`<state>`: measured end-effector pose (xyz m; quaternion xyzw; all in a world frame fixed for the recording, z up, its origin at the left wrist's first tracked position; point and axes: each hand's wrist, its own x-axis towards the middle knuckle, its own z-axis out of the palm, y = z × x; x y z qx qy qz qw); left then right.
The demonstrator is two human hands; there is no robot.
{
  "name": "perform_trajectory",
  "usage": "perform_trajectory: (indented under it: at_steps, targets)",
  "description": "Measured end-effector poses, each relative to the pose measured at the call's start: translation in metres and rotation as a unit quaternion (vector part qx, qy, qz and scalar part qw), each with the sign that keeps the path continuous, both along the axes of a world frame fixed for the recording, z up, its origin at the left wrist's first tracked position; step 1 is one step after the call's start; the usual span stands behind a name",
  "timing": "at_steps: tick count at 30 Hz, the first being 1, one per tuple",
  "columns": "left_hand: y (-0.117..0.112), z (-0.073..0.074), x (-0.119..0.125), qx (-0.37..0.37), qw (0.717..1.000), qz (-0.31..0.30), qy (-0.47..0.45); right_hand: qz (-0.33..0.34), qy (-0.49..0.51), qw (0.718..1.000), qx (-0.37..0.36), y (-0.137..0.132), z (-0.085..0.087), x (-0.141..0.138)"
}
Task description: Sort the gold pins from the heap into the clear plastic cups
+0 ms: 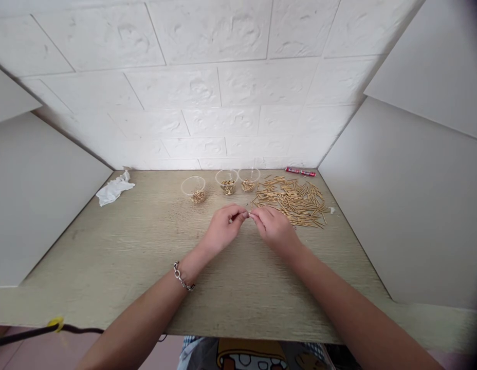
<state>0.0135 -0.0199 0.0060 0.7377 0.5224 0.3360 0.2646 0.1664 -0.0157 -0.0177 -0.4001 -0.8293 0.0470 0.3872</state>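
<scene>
The left hand (225,226) and right hand (277,227) meet at their fingertips, thumb and forefinger of each pinched on a tiny piece (250,214) too small to make out. A silver bracelet of chunky links (182,277) circles the left wrist. Just beyond the right hand spreads a loose heap of slender, straight gold-coloured rods (296,200) with a metallic sheen, lying at crossing angles. Three round, clear plastic cups stand farther back: the left cup (193,177) and right cup (259,176) contain small coppery-gold pieces, the middle cup (226,170) brassier, chunkier ones. Behind the heap lies a glossy red tube (300,171); far left, a crumpled white tissue (115,189). The greenish-beige table (146,246) has a fine streaked grain. It meets a white wall (242,82) embossed like large bricks, between smooth grey-white panels (392,205) at either side. Pinkish floor (26,354) shows at lower left.
</scene>
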Motion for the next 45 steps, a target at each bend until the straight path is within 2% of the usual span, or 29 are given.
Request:
perform_trajectory:
  at_steps: [5, 12, 16, 18, 19, 20, 22, 25, 27, 29, 32, 36, 41, 45]
  targets:
    - [0.001, -0.001, -0.003, 0.039, 0.998, -0.037, 0.019, 0.005, 0.046, 0.996, -0.077, 0.000, 0.007, 0.001]
    - [-0.002, 0.002, -0.002, 0.102, 0.991, -0.039, 0.073, -0.009, 0.132, 0.970, -0.203, 0.000, 0.011, -0.001]
    - [-0.002, 0.002, -0.001, 0.057, 0.998, -0.013, 0.028, 0.029, 0.255, 0.915, -0.312, 0.003, 0.009, -0.004]
    - [-0.001, 0.001, 0.001, 0.000, 1.000, 0.009, -0.029, 0.046, 0.313, 0.889, -0.332, 0.004, 0.008, -0.005]
    - [-0.001, 0.000, 0.002, -0.034, 0.997, 0.020, -0.065, 0.040, 0.330, 0.886, -0.324, 0.004, 0.007, -0.006]
    - [0.000, -0.001, 0.003, -0.070, 0.992, 0.030, -0.103, 0.023, 0.334, 0.892, -0.303, 0.004, 0.006, -0.006]
    - [0.002, -0.003, 0.004, -0.135, 0.976, 0.049, -0.164, -0.012, 0.295, 0.928, -0.228, 0.003, 0.005, -0.004]
    - [0.004, -0.004, 0.004, -0.188, 0.962, 0.051, -0.189, -0.019, 0.123, 0.988, -0.091, 0.001, 0.005, -0.002]
    - [0.005, -0.005, 0.004, -0.196, 0.965, 0.039, -0.170, -0.020, 0.007, 0.999, -0.030, -0.001, 0.006, -0.001]
    - [0.004, -0.005, 0.004, -0.191, 0.972, 0.030, -0.137, -0.030, -0.064, 0.998, -0.004, -0.002, 0.007, -0.001]
    - [0.003, -0.006, 0.004, -0.165, 0.982, 0.013, -0.088, -0.029, -0.101, 0.994, -0.007, -0.001, 0.006, -0.002]
    - [0.000, -0.006, 0.005, -0.135, 0.990, -0.006, -0.047, -0.018, -0.099, 0.994, -0.040, 0.002, 0.002, -0.001]
    - [0.002, -0.007, 0.003, -0.158, 0.986, 0.016, -0.051, -0.009, -0.026, 0.994, -0.107, 0.005, -0.003, -0.002]
    - [0.005, -0.011, -0.002, -0.162, 0.986, 0.034, -0.014, -0.017, -0.020, 0.993, -0.119, 0.008, -0.008, -0.003]
